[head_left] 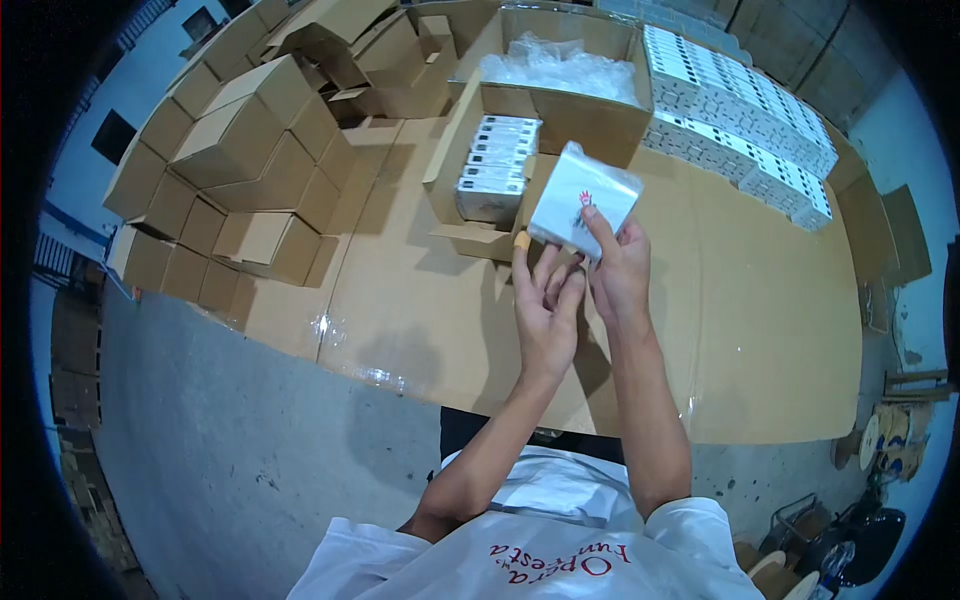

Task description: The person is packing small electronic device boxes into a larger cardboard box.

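Holding a small white box in a clear plastic sleeve [582, 200] above the cardboard-covered table [760, 330], just in front of an open carton. Right hand [620, 272] closed on the box's lower right side, index finger laid up its face, thumb behind. Left hand [545, 305] at the lower left edge, fingers raised and loosely spread against the underside, thumb tip wrapped in a tan plaster; grip partial, more a support than a clamp. Box tilted, one corner toward the far side, clear of the table surface.

Noted beside the box, to its left: an open carton [450, 160] with a row of white and dark small boxes [497, 165] packed on edge. Behind it, a larger open carton [590, 110] filled with crumpled clear plastic sleeves [560, 68]. At far right, rows of white small boxes [740, 110] laid along the table edge. At far left, stacked closed brown cartons [230, 170]. Grey concrete floor [240, 440] below the table edge.
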